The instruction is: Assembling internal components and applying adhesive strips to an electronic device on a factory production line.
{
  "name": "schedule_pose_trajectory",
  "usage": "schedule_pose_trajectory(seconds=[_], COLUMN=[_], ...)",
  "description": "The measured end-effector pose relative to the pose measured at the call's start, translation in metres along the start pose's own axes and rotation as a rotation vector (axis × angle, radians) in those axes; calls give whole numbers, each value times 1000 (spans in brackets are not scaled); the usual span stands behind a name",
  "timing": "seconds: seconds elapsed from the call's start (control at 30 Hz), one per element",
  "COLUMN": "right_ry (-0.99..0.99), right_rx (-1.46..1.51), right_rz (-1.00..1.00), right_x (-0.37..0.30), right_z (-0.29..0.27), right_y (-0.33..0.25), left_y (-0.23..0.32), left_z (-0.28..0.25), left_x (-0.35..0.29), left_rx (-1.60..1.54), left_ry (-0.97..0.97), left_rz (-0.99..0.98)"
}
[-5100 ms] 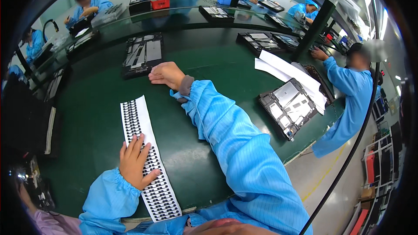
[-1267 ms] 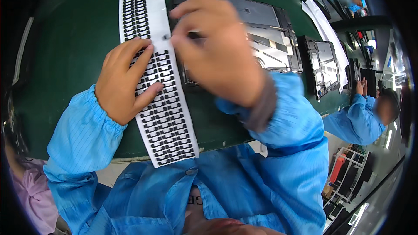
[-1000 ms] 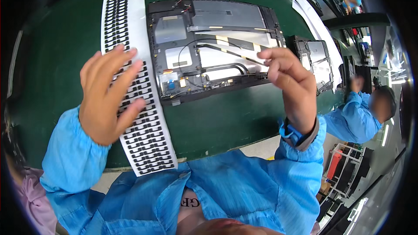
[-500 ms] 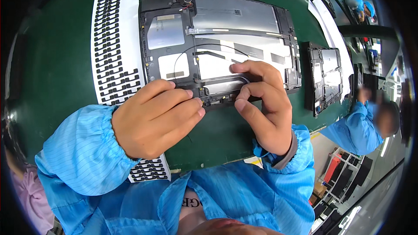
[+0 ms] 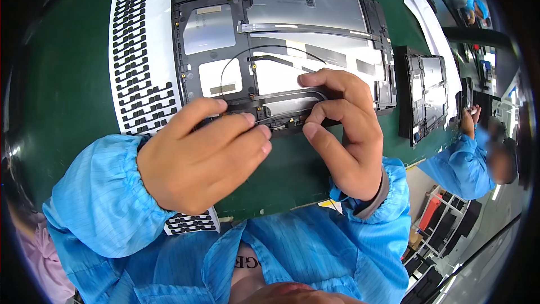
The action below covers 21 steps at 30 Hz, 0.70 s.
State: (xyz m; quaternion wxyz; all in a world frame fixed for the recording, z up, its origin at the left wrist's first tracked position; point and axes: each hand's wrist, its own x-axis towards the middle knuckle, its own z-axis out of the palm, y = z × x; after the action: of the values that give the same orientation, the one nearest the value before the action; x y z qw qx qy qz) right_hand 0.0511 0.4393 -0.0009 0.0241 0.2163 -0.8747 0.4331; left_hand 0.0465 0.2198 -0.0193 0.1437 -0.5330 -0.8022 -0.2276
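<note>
A black device housing (image 5: pixel 247 67) with silver metal plates lies open on the bench in front of me. A thin black cable (image 5: pixel 253 49) arches over it, from under my left fingers towards my right hand. My left hand (image 5: pixel 197 157) rests over the near left edge of the housing, fingers stretched out and slightly apart, fingertips on the rim; its thumb is hidden. My right hand (image 5: pixel 349 129) is at the near edge, thumb and bent fingers closed in a pinch, seemingly on the cable. Between the hands lies a rounded grey part (image 5: pixel 292 107) in a slot.
A white sheet of black adhesive pieces (image 5: pixel 135 50) lies left of the housing, partly under my left arm. Right of it are a smaller black stack of frames (image 5: pixel 427 95) and white sheets (image 5: pixel 430 28). A co-worker in blue (image 5: pixel 467 163) sits at the right; shelving (image 5: pixel 444 222) stands below.
The housing and the white sheet appear slightly higher and further left in view. My left fingers have spread and shifted a little; my right hand keeps its pinch at the near edge.
</note>
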Motion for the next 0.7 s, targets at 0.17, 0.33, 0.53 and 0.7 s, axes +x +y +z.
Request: schedule_pose_trajectory(seconds=[0.17, 0.33, 0.53, 0.7], right_ry=[9, 91, 80, 84], right_rx=[-9, -52, -37, -123], right_rz=[22, 66, -52, -110], right_x=[-1, -5, -9, -8], right_z=[2, -7, -11, -2], right_y=[-1, -2, 1, 7], left_y=[6, 6, 7, 6], left_z=[9, 7, 8, 8], left_x=[9, 10, 9, 9], left_rx=[84, 52, 33, 47], left_ry=[-38, -97, -80, -93], left_rz=[57, 22, -5, 6])
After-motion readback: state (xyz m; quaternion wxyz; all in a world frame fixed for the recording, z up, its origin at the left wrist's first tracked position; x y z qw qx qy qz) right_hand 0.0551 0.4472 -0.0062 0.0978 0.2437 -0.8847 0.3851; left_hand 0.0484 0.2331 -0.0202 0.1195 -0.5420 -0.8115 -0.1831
